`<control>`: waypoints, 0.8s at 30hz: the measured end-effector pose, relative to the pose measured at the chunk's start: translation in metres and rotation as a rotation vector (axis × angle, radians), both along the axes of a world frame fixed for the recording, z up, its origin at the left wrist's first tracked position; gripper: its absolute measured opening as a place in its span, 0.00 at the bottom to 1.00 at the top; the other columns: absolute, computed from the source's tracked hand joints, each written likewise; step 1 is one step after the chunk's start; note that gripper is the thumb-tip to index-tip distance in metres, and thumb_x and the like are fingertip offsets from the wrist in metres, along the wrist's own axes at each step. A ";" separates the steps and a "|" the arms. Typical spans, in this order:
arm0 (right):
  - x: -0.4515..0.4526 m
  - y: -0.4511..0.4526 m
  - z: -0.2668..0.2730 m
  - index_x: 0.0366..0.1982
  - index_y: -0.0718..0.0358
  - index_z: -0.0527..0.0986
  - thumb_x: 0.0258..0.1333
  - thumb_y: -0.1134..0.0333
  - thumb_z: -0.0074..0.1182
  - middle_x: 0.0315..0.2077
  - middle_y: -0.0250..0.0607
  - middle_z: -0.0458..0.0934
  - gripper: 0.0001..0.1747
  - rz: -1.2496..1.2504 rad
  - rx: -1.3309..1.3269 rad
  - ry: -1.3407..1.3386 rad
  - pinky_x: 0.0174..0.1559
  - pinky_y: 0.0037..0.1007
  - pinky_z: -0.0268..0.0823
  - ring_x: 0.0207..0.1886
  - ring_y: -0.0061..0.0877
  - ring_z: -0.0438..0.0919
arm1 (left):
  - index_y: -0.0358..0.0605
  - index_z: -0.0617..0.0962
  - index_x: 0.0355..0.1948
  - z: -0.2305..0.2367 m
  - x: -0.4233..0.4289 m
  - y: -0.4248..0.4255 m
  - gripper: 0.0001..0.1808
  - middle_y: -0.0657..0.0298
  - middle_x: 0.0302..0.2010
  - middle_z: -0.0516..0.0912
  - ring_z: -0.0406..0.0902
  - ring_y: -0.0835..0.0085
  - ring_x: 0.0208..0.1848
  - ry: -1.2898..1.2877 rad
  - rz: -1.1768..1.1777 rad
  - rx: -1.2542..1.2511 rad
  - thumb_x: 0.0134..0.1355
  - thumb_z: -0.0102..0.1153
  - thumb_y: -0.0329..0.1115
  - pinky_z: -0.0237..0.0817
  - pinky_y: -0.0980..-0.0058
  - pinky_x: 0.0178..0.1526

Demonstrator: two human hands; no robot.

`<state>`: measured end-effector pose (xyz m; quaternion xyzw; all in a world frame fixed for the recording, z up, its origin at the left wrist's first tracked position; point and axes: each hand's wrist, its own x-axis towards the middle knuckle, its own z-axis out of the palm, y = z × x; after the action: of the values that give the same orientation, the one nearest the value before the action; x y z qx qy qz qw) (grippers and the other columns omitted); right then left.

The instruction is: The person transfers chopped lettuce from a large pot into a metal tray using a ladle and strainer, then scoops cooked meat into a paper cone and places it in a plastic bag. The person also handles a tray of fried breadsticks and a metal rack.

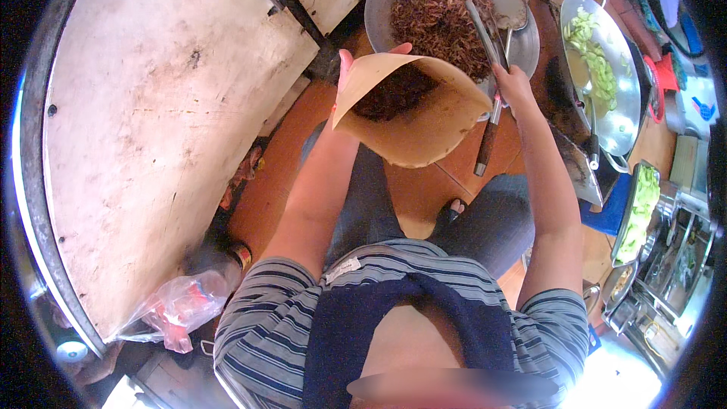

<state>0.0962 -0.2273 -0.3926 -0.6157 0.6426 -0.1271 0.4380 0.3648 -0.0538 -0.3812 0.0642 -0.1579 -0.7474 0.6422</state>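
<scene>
My left hand supports a wide paper cone from its left side and from behind, its fingertips showing past the rim. Dark brown shredded food lies inside the cone. My right hand is closed around metal tongs, whose arms point up over a large metal pan. Reddish-brown shredded food is heaped in that pan. A metal turner rests at the pan's right side, with its dark handle reaching down below my right hand.
Right of my arm, a second metal pan on a stove holds pale green sliced vegetables and a ladle. A tray of green vegetables stands lower right. Large white panels with metal handles fill the left. A plastic bag lies lower left.
</scene>
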 end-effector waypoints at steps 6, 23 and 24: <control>0.003 -0.024 -0.030 0.35 0.76 0.73 0.61 0.47 0.51 0.28 0.61 0.79 0.31 0.143 -0.078 0.220 0.36 0.44 0.72 0.29 0.47 0.81 | 0.37 0.63 0.67 -0.033 -0.001 -0.006 0.55 0.51 0.66 0.67 0.68 0.51 0.64 -0.017 0.133 0.338 0.57 0.30 0.78 0.54 0.51 0.68; 0.014 0.044 0.162 0.51 0.62 0.71 0.56 0.71 0.59 0.43 0.40 0.78 0.20 0.675 0.433 -0.561 0.45 0.33 0.73 0.44 0.30 0.78 | 0.57 0.70 0.63 0.098 -0.043 0.020 0.45 0.49 0.62 0.70 0.65 0.43 0.63 0.244 -0.012 0.447 0.53 0.49 0.76 0.58 0.32 0.57; 0.002 0.042 0.174 0.49 0.62 0.72 0.57 0.70 0.59 0.43 0.40 0.77 0.18 0.755 0.281 -0.523 0.44 0.34 0.74 0.42 0.29 0.79 | 0.57 0.70 0.63 0.122 -0.047 0.022 0.44 0.49 0.63 0.69 0.65 0.42 0.63 0.259 -0.052 0.440 0.54 0.48 0.76 0.58 0.32 0.57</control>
<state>0.0980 -0.1848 -0.2185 -0.6884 0.2533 -0.0216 0.6793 0.3177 -0.0318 -0.2597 0.1020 0.0902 -0.7820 0.6083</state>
